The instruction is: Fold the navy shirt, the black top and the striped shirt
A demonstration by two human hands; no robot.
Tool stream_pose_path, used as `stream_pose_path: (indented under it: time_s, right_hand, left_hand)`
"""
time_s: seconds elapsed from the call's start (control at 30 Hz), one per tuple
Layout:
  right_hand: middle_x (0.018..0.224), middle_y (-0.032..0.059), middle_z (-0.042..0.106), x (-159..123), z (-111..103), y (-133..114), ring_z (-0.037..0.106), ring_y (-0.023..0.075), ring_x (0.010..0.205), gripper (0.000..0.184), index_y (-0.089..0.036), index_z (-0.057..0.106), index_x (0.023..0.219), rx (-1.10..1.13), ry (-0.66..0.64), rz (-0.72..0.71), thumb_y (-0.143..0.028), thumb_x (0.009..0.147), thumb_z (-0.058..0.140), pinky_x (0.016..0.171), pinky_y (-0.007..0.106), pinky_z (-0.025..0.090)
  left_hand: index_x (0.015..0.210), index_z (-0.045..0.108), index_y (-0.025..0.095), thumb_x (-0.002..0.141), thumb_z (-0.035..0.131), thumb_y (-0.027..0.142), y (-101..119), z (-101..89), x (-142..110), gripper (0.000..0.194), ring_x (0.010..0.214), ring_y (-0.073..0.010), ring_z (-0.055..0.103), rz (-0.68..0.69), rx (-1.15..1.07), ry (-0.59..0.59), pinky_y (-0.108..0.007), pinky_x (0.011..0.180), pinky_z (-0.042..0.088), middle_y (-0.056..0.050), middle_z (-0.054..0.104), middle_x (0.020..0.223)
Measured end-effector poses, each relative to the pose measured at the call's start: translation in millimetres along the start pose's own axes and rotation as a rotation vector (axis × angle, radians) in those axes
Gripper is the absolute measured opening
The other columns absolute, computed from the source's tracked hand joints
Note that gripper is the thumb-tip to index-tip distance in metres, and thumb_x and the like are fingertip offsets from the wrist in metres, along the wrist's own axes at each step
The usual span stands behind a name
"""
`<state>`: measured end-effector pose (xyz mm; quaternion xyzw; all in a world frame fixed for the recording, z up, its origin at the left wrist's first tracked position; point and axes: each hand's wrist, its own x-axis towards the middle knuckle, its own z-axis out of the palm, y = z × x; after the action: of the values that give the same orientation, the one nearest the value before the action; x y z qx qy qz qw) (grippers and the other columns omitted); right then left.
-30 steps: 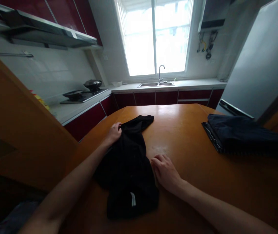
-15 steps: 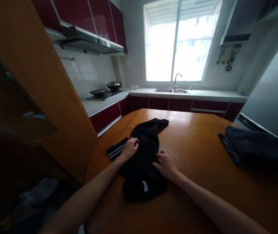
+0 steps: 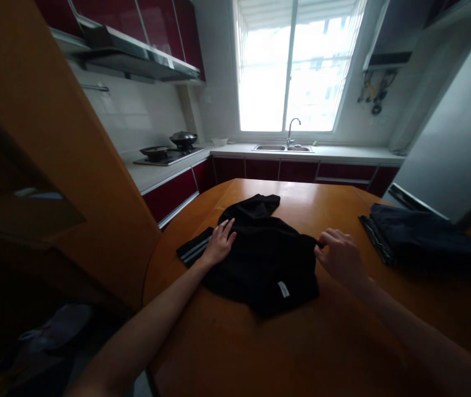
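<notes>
A black garment (image 3: 256,259) lies partly spread on the wooden table, with a small white label near its lower right edge and light grey stripes on the part at its left. What kind of clothing it is, I cannot tell. My left hand (image 3: 219,243) rests on it beside the stripes, fingers stretched out and apart. At the right, my right hand (image 3: 338,255) pinches a corner of the cloth and pulls it taut, slightly off the tabletop.
A pile of folded dark clothes (image 3: 421,234) sits on the right side of the table (image 3: 235,353). Beyond are a counter with a sink (image 3: 271,148), a stove holding two pans (image 3: 183,139), and a window. A wooden cabinet panel (image 3: 107,182) stands close on the left.
My right hand has moved right, drawing the garment's edge out so it lies wider, its label shifted right. My left hand stays near the stripes, its fingers now flatter. The view has shifted slightly.
</notes>
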<state>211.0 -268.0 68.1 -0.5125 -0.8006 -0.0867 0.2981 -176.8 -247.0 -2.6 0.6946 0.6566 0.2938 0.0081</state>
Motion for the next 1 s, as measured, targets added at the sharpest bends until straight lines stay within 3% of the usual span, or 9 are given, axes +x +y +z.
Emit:
stream_pose_path:
  time_s: [0.17,0.3,0.4,0.5,0.63,0.73,0.83,0.93,1.0]
  right_hand:
    - [0.094,0.0082,0.063,-30.7,-35.8,32.1,0.056,0.0253,0.095,0.009,-0.022,0.055,0.075,0.096,-0.002,0.019,-0.026,0.082,0.060,0.087,0.038,0.041]
    - [0.112,0.0088,0.065,-55.0,-39.0,38.0,0.060,0.0225,0.102,0.010,-0.021,0.061,0.076,0.561,-0.379,-0.046,-0.028,0.083,0.060,0.091,0.033,0.046]
    - [0.101,0.0074,0.070,-55.2,-23.5,45.1,0.064,0.0212,0.092,0.025,-0.020,0.068,0.080,0.743,-0.596,0.027,-0.038,0.090,0.054,0.083,0.031,0.049]
    - [0.080,0.0056,0.071,-35.2,9.4,59.1,0.066,0.0199,0.078,0.026,-0.018,0.070,0.082,0.660,-0.399,0.225,-0.034,0.089,0.052,0.072,0.028,0.049]
    - [0.088,0.0101,0.075,3.7,51.6,68.0,0.068,0.0199,0.081,0.016,-0.015,0.074,0.086,0.419,-0.294,0.321,-0.027,0.084,0.063,0.074,0.027,0.048]
    - [0.089,0.0096,0.076,23.6,65.7,58.4,0.069,0.0187,0.080,0.016,-0.015,0.076,0.087,0.404,-0.419,0.246,-0.028,0.080,0.070,0.070,0.025,0.047]
    - [0.084,0.0063,0.076,30.1,69.9,43.7,0.068,0.0168,0.074,0.014,-0.017,0.077,0.087,0.437,-0.503,0.183,-0.024,0.078,0.070,0.063,0.023,0.045]
    - [0.081,0.0049,0.076,28.8,71.7,33.0,0.068,0.0163,0.070,0.014,-0.018,0.078,0.086,0.476,-0.545,0.181,-0.018,0.074,0.069,0.059,0.022,0.044]
    - [0.078,0.0051,0.076,28.0,71.5,30.1,0.068,0.0169,0.069,0.014,-0.017,0.078,0.081,0.505,-0.570,0.199,-0.014,0.072,0.067,0.058,0.022,0.044]
  left_hand:
    - [0.155,0.034,0.035,0.103,0.036,0.050,4.8,1.4,-1.8,0.054,0.150,-0.0318,0.022,0.043,0.076,-0.133,-0.055,0.119,0.020,-0.004,0.030,0.163]
    - [0.151,0.043,0.034,0.102,0.037,0.050,8.3,0.8,-2.8,0.051,0.151,-0.0337,0.019,0.033,0.145,-0.199,-0.059,0.119,0.017,-0.005,0.032,0.162]
    - [0.148,0.048,0.031,0.102,0.040,0.048,8.3,0.5,-1.0,0.049,0.151,-0.0332,0.022,0.024,0.153,-0.193,-0.058,0.119,0.018,-0.006,0.035,0.161]
    - [0.139,0.057,0.028,0.100,0.045,0.040,16.0,-4.9,0.7,0.043,0.148,-0.0312,0.028,0.050,0.127,-0.118,-0.055,0.119,0.022,-0.008,0.042,0.156]
    - [0.123,0.065,0.026,0.098,0.047,0.037,59.5,-26.5,-9.6,0.033,0.134,-0.0282,0.046,0.197,-0.010,-0.068,-0.047,0.115,0.034,-0.009,0.057,0.138]
    - [0.123,0.064,0.028,0.100,0.048,0.043,110.0,-44.0,-34.7,0.032,0.114,-0.0228,0.058,0.361,-0.165,-0.306,-0.037,0.103,0.045,-0.007,0.062,0.123]
    - [0.123,0.064,0.031,0.085,0.068,0.057,148.2,-52.5,-62.8,0.046,0.110,-0.0256,0.056,0.535,-0.133,-0.547,-0.038,0.099,0.046,-0.006,0.061,0.122]
    - [0.117,0.065,0.031,0.070,0.081,0.055,160.4,-51.9,-77.3,0.056,0.108,-0.0291,0.055,0.601,-0.039,-0.635,-0.041,0.095,0.046,-0.007,0.060,0.119]
    - [0.108,0.067,0.029,0.074,0.079,0.039,158.7,-50.2,-78.2,0.038,0.104,-0.0274,0.056,0.616,-0.007,-0.646,-0.039,0.091,0.046,-0.006,0.062,0.112]
